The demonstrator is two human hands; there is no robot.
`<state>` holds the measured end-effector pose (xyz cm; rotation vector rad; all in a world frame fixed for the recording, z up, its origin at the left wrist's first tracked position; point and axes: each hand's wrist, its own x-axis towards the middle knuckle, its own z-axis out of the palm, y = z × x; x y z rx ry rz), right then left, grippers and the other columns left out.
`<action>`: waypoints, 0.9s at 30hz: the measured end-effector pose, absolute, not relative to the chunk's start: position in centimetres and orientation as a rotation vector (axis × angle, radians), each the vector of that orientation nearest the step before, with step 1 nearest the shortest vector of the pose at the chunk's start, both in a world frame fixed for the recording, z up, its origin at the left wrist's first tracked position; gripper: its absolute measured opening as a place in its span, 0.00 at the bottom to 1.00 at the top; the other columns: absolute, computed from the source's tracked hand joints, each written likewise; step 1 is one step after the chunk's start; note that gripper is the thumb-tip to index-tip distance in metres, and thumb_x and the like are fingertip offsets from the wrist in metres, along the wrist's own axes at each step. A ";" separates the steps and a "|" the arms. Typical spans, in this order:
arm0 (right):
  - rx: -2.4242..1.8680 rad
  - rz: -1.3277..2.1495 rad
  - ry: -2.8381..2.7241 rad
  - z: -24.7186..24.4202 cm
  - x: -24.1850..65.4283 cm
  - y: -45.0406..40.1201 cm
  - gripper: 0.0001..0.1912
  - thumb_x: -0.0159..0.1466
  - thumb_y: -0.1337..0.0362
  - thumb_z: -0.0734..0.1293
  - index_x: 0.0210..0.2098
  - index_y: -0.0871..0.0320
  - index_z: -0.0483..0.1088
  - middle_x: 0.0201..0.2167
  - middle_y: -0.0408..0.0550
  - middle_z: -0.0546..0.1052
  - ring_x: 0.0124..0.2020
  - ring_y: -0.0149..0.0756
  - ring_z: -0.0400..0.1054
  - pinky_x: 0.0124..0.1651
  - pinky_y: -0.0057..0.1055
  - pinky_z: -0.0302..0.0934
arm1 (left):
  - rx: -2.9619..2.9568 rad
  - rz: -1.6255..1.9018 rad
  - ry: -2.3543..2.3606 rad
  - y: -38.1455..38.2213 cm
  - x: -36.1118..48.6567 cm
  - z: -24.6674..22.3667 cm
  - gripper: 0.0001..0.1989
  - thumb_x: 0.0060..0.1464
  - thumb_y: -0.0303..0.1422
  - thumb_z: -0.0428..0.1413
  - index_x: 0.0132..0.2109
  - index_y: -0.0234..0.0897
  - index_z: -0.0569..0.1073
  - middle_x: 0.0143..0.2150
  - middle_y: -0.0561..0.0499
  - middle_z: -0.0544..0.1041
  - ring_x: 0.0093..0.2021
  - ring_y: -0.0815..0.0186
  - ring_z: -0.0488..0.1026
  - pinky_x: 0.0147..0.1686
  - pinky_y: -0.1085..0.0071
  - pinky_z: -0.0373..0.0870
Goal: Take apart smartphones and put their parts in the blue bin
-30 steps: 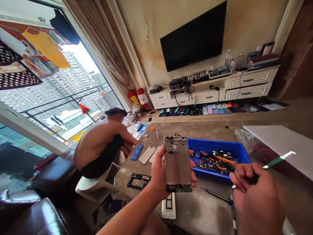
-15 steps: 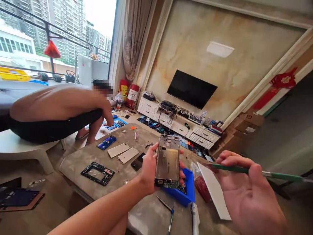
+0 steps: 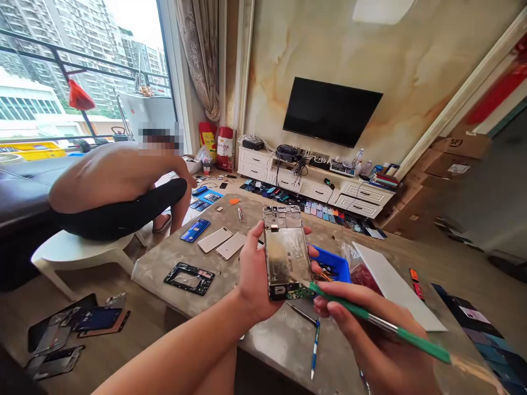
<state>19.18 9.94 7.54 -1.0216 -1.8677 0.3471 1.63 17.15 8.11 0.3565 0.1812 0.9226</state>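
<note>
Your right hand [image 3: 349,323] has swung its green-handled tool [image 3: 420,344] onto the phone frame's [image 3: 286,252] lower circuit board [image 3: 298,292] (fingers pinched together on the shaft), while your left hand [image 3: 257,277] clamps the frame above the table [image 3: 272,351].

I can see both of my hands, one on each thing: my left hand [image 3: 257,280] has one stripped phone [image 3: 286,252], and my right hand [image 3: 362,329] has one green-handled tool [image 3: 420,344]. On the table [image 3: 152,280] I count three more phones: one blue phone [image 3: 195,230], one pale phone [image 3: 217,240] and a second pale phone [image 3: 230,246]. There's also one black frame [image 3: 189,278], one blue tray [image 3: 329,263], one blue-handled screwdriver [image 3: 315,345], one dark screwdriver [image 3: 302,314] and two orange parts [image 3: 414,275]. Beyond them I count one person [image 3: 115,184] on one stool [image 3: 78,258], one TV [image 3: 332,111] and one red bag [image 3: 79,96].
</note>
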 end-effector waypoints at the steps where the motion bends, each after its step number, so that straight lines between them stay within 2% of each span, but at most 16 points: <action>1: -0.975 0.316 -1.886 7.5 19.0 10.2 0.15 0.66 0.69 0.69 0.50 0.47 0.75 0.38 0.41 0.84 0.35 0.34 0.80 0.38 0.25 0.75 | 0.343 0.930 0.188 17.1 1.7 8.2 0.36 0.63 0.54 0.37 0.56 0.27 0.72 0.37 0.39 0.77 0.32 0.56 0.77 0.34 0.62 0.74; 6: -0.835 0.157 -1.950 7.1 19.1 11.6 0.15 0.65 0.71 0.69 0.50 0.52 0.75 0.42 0.48 0.82 0.45 0.41 0.78 0.48 0.35 0.73 | 0.315 0.972 0.277 17.9 1.6 8.4 0.35 0.65 0.53 0.36 0.58 0.29 0.70 0.36 0.40 0.77 0.33 0.55 0.77 0.35 0.58 0.75; 9: -0.827 0.118 -1.937 7.3 19.3 12.1 0.14 0.65 0.71 0.68 0.49 0.52 0.76 0.40 0.47 0.83 0.44 0.40 0.78 0.47 0.35 0.73 | 0.353 0.971 0.297 18.4 1.3 8.3 0.36 0.64 0.55 0.37 0.60 0.29 0.69 0.38 0.39 0.77 0.34 0.53 0.77 0.36 0.56 0.74; 13: -0.852 0.064 -1.952 7.9 19.4 12.0 0.13 0.64 0.69 0.70 0.48 0.51 0.77 0.39 0.47 0.83 0.42 0.42 0.79 0.45 0.36 0.75 | 0.372 0.954 0.218 18.6 1.0 8.3 0.36 0.65 0.54 0.36 0.56 0.29 0.72 0.37 0.41 0.76 0.33 0.56 0.76 0.35 0.60 0.74; 17: -0.805 -0.004 -2.020 8.0 19.6 11.9 0.09 0.65 0.71 0.69 0.45 0.57 0.77 0.41 0.49 0.83 0.45 0.38 0.78 0.50 0.29 0.74 | 0.391 0.947 0.191 18.4 0.9 8.4 0.35 0.66 0.52 0.34 0.53 0.30 0.74 0.37 0.41 0.76 0.33 0.57 0.76 0.36 0.61 0.74; 21: -0.797 -0.041 -2.007 7.4 19.8 12.0 0.08 0.66 0.71 0.69 0.44 0.59 0.77 0.40 0.46 0.83 0.44 0.31 0.78 0.53 0.21 0.71 | 0.392 0.933 0.205 18.4 0.9 8.4 0.34 0.66 0.52 0.34 0.54 0.31 0.73 0.38 0.41 0.75 0.34 0.57 0.75 0.37 0.61 0.74; 27: -0.723 0.006 -2.073 6.8 19.7 12.3 0.08 0.66 0.71 0.69 0.46 0.60 0.76 0.40 0.45 0.83 0.46 0.29 0.77 0.57 0.19 0.67 | 0.411 0.941 0.275 18.4 0.8 8.2 0.35 0.64 0.54 0.37 0.58 0.29 0.70 0.40 0.40 0.72 0.36 0.55 0.72 0.37 0.58 0.73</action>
